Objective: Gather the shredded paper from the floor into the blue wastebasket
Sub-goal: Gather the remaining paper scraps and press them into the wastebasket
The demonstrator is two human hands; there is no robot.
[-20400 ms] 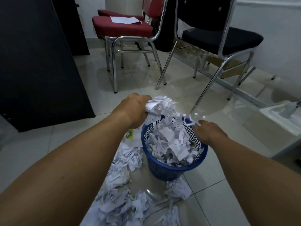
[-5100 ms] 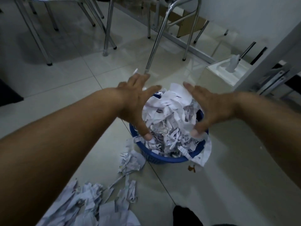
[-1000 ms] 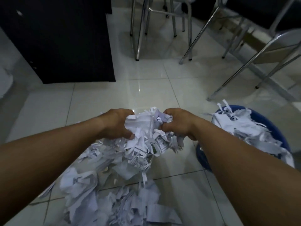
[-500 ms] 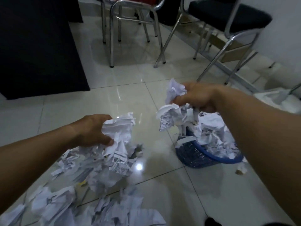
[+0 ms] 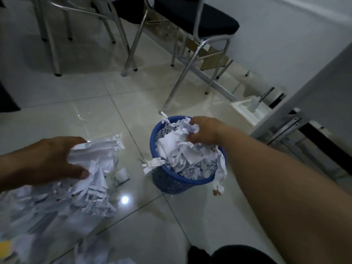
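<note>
The blue wastebasket stands on the tiled floor at centre, heaped with white shredded paper that spills over its rim. My right hand is over the basket's far side, fingers closed on a crumpled wad of paper resting on the heap. My left hand is lower left, gripping a bunch of paper strips above the floor. A loose pile of shredded paper covers the floor at the lower left, blurred.
Chrome-legged chairs stand behind the basket. A white floor tray with a brush lies at right, next to a grey desk frame. A dark knee shows at the bottom.
My right hand has lowered its paper onto the heap in the basket. My left hand still holds its bunch, held a little out from the floor pile. The view swung right.
</note>
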